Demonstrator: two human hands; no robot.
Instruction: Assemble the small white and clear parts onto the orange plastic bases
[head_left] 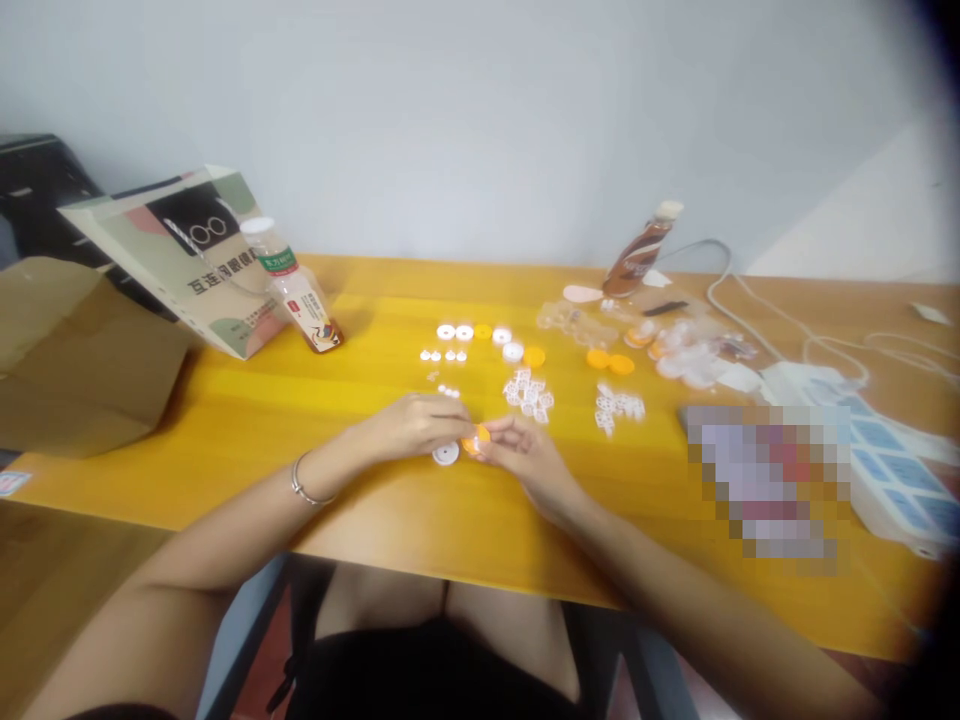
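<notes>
Close to the table's front edge, my left hand [420, 424] and my right hand [531, 462] meet at a small round orange piece [477, 438]. Fingers of both hands are closed on it, and they hide part of its rim. Under my left fingers lies a white disc [445, 455] with a dark centre hole. Just beyond my hands are small white parts [448, 392] and a heap of white openwork pieces [528, 396]. Farther back, white discs [445, 332] and a yellow disc [482, 332] form a row.
At left stand a tea bottle [300, 300], a printed paper bag [217, 285] and a brown bag [82, 360]. A dark drink bottle [637, 255], clear plastic packets [686, 355], orange discs [609, 361], cables [731, 285] and a white-and-blue case [877, 450] occupy the right.
</notes>
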